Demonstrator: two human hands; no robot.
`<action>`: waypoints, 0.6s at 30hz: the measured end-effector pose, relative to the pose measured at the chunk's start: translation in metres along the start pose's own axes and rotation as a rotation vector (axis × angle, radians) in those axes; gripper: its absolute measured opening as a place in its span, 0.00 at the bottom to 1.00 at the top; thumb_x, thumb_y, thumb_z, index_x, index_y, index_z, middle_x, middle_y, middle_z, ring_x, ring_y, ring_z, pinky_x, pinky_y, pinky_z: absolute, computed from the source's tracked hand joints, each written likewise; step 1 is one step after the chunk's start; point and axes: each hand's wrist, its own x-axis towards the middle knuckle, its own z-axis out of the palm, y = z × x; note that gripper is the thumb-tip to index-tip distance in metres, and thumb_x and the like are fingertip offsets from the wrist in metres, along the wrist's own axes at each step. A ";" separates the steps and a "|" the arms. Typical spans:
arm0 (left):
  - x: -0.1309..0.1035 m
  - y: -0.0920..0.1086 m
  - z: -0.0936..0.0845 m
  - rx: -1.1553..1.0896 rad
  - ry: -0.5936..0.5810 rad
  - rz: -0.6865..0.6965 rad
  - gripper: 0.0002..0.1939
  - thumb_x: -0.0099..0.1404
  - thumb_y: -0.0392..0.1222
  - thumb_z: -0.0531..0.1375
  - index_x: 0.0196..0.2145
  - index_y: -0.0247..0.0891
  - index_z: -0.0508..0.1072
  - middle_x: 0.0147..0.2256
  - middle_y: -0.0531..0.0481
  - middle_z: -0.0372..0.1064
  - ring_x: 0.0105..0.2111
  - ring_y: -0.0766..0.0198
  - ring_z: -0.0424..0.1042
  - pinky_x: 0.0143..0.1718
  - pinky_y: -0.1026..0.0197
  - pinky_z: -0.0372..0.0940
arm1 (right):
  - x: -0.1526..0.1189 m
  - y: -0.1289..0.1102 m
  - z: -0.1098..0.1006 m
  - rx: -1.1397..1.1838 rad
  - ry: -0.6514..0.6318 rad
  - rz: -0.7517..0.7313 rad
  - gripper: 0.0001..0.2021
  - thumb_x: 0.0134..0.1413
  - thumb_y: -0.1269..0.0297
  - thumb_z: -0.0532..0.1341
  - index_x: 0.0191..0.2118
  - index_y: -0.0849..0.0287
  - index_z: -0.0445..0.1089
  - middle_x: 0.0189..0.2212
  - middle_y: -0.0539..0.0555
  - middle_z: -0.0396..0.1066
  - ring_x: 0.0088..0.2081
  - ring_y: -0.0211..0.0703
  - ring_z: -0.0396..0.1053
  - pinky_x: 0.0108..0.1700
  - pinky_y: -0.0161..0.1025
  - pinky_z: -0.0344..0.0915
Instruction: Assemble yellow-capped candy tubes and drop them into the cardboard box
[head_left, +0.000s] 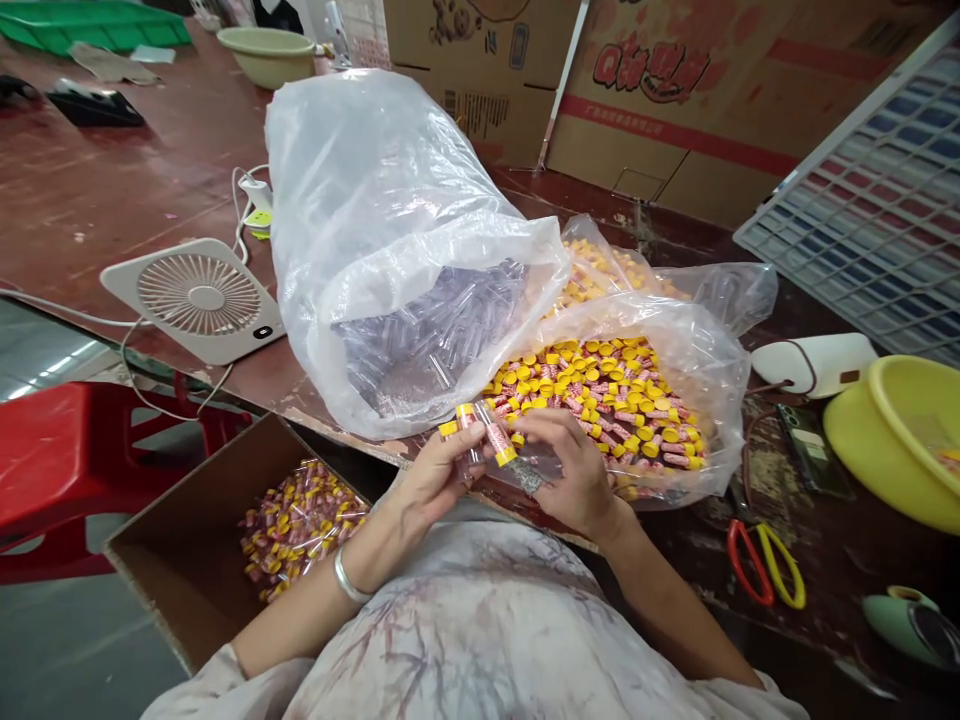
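Scuffed dark-red, the surface (67, 190) holds an open plastic bag (367, 170) of clear tubes (450, 310) at eleven o'clock. Near centre, the left grip (469, 455) is clamped on yellow-capped tubes (496, 436); the right hand (577, 485) curls beside them, its hold unclear. Capped tubes fill another bag (724, 400) at three o'clock; scissors (757, 565) lie at four, a fan (199, 300) stands at nine.

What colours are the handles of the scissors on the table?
One red, one yellow; they show best in the head view.
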 end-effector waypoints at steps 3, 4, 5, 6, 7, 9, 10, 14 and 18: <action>-0.006 -0.007 0.002 0.020 -0.018 -0.037 0.18 0.48 0.42 0.77 0.32 0.32 0.78 0.28 0.50 0.72 0.24 0.72 0.64 0.20 0.70 0.55 | 0.007 0.012 -0.002 0.160 -0.225 0.036 0.39 0.57 0.64 0.64 0.71 0.56 0.50 0.66 0.64 0.61 0.68 0.56 0.59 0.68 0.56 0.62; -0.008 -0.009 0.002 0.021 -0.018 -0.050 0.18 0.47 0.43 0.78 0.32 0.32 0.78 0.28 0.50 0.72 0.24 0.72 0.64 0.20 0.70 0.55 | 0.008 0.015 -0.001 0.217 -0.285 0.029 0.39 0.57 0.63 0.64 0.71 0.56 0.50 0.66 0.63 0.61 0.68 0.56 0.59 0.68 0.56 0.60; -0.009 -0.011 0.003 0.018 -0.011 -0.061 0.19 0.46 0.43 0.78 0.32 0.31 0.78 0.28 0.51 0.71 0.24 0.72 0.63 0.20 0.70 0.54 | 0.010 0.017 0.001 0.258 -0.308 0.025 0.38 0.57 0.62 0.65 0.70 0.56 0.53 0.65 0.63 0.63 0.66 0.55 0.61 0.68 0.55 0.60; -0.009 -0.013 0.004 0.010 0.002 -0.067 0.19 0.46 0.43 0.78 0.32 0.32 0.78 0.27 0.51 0.71 0.24 0.73 0.63 0.20 0.70 0.54 | 0.011 0.018 0.005 0.281 -0.296 0.029 0.35 0.56 0.62 0.65 0.68 0.56 0.57 0.63 0.62 0.66 0.64 0.55 0.64 0.67 0.54 0.61; -0.010 -0.015 0.004 0.001 0.017 -0.070 0.19 0.46 0.43 0.78 0.32 0.32 0.78 0.27 0.52 0.70 0.24 0.73 0.62 0.19 0.71 0.53 | 0.011 0.017 0.009 0.290 -0.263 0.036 0.33 0.55 0.62 0.66 0.66 0.56 0.60 0.60 0.62 0.68 0.62 0.54 0.66 0.66 0.54 0.63; -0.010 -0.019 0.005 -0.007 0.049 -0.058 0.18 0.47 0.44 0.78 0.32 0.34 0.77 0.28 0.52 0.70 0.24 0.72 0.62 0.19 0.70 0.52 | 0.011 0.013 0.017 0.287 -0.185 0.063 0.31 0.53 0.61 0.67 0.63 0.56 0.64 0.56 0.61 0.71 0.59 0.54 0.68 0.64 0.53 0.65; -0.011 -0.020 0.003 0.002 0.060 -0.046 0.18 0.48 0.45 0.77 0.33 0.35 0.77 0.29 0.52 0.71 0.25 0.72 0.62 0.19 0.70 0.52 | 0.012 0.010 0.019 0.289 -0.178 0.083 0.30 0.53 0.62 0.67 0.62 0.56 0.65 0.56 0.61 0.71 0.60 0.54 0.68 0.64 0.53 0.65; -0.026 -0.008 -0.036 0.200 0.033 -0.009 0.23 0.47 0.53 0.76 0.34 0.35 0.78 0.33 0.47 0.75 0.27 0.67 0.67 0.24 0.67 0.59 | 0.009 0.008 0.006 0.293 -0.370 0.111 0.39 0.55 0.60 0.69 0.70 0.54 0.55 0.67 0.61 0.62 0.68 0.53 0.59 0.68 0.53 0.59; -0.051 0.033 -0.135 0.702 0.074 0.022 0.22 0.49 0.54 0.74 0.33 0.35 0.76 0.33 0.47 0.77 0.35 0.59 0.74 0.39 0.60 0.68 | -0.007 0.033 -0.022 0.049 -0.270 0.221 0.26 0.59 0.69 0.64 0.63 0.52 0.66 0.60 0.58 0.70 0.62 0.51 0.67 0.65 0.51 0.65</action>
